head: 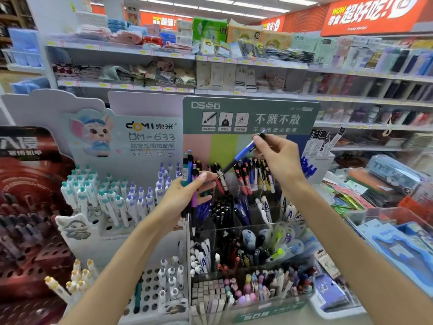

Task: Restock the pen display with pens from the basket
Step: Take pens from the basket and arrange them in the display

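Centre of the frame: the left hand (pixel 187 195) grips a bunch of pens (pixel 190 184) upright before the pen display (pixel 250 207). The right hand (pixel 278 156) pinches the upper end of a blue pen (pixel 241 156), tip slanting down toward what seems the display's back row.

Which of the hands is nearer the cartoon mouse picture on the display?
Left. The left hand, gripping a bunch of pens, is just right of the mouse picture; the right hand is farther right.
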{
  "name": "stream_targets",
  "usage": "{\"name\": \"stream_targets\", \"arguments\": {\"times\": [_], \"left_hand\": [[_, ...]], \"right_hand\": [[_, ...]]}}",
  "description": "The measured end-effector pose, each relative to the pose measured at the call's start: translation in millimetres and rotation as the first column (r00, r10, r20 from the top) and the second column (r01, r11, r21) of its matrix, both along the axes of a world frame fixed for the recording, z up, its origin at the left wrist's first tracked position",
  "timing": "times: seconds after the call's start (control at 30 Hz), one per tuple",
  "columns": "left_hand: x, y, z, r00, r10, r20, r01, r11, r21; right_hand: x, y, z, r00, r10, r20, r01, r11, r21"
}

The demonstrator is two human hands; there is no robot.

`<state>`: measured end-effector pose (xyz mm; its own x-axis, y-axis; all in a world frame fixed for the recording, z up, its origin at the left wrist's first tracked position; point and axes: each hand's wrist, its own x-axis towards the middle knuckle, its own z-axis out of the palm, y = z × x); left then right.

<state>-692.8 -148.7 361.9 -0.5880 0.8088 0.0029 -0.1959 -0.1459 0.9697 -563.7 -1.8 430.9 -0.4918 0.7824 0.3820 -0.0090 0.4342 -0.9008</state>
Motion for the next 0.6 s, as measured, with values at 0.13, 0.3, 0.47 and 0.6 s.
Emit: {"name": "stream_targets", "arguments": {"times": [0.13, 0.3, 0.47, 0.6], "left_hand": [[-7, -5, 3, 0.997, 0.062, -0.041, -0.065, 0.994, -0.084], [-4, -5, 2, 0.983, 0.044, 0.178, -0.037, 0.998, -0.046], [6, -13, 14, 0.967, -0.083, 0.242, 0.077, 0.996, 0.033], [13, -17, 21, 0.964, -0.133, 0.231, 0.129, 0.991, 0.033]], "right_hand": [[-2, 3, -5, 0.994, -0.096, 0.050, 0.082, 0.967, 0.239], [-24, 10, -27, 0.916, -0.109, 0.387, -0.108, 0.861, 0.497], [-44, 13, -45, 0.825, -0.184, 0.534, -0.195, 0.794, 0.576], [-58, 15, -50, 0.821, -0.291, 0.491, -0.098, 0.775, 0.624]]}}
